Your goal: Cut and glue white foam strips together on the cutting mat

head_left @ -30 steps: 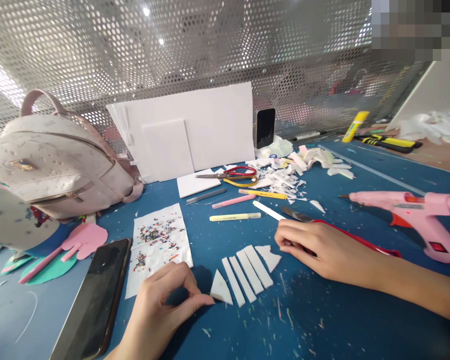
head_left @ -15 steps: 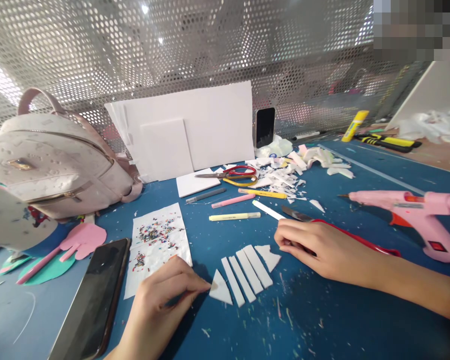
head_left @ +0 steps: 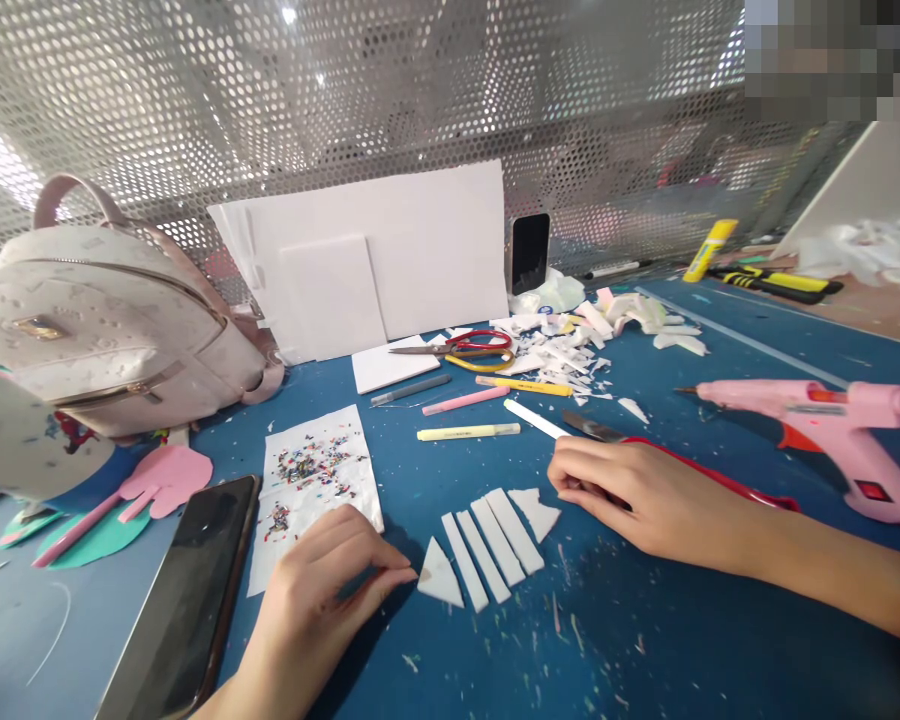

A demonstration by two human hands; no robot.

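My left hand [head_left: 345, 580] rests on the blue table with thumb and forefinger pinched together, nothing visible between them. Its fingertips are right beside the left corner of a white foam triangle [head_left: 439, 574]. To the right of that lie several narrow white foam strips [head_left: 495, 542] side by side, then a notched, tail-shaped white foam piece [head_left: 536, 514]. My right hand [head_left: 607, 490] lies curled shut to the right of these pieces. A white marker [head_left: 534, 418] runs behind its fingers; whether they hold anything is hidden. Red-handled scissors [head_left: 705, 466] lie partly behind this hand.
A phone [head_left: 184, 590] and a paper sheet with colourful bits [head_left: 315, 465] lie at left, near a backpack [head_left: 120, 320]. Several markers [head_left: 469, 432], more scissors [head_left: 457, 350] and foam scraps [head_left: 562, 350] are further back. A pink glue gun [head_left: 832, 420] lies at right.
My left hand's fingertips have drawn slightly left, off the triangle's corner. The right hand and the foam pieces have stayed put.
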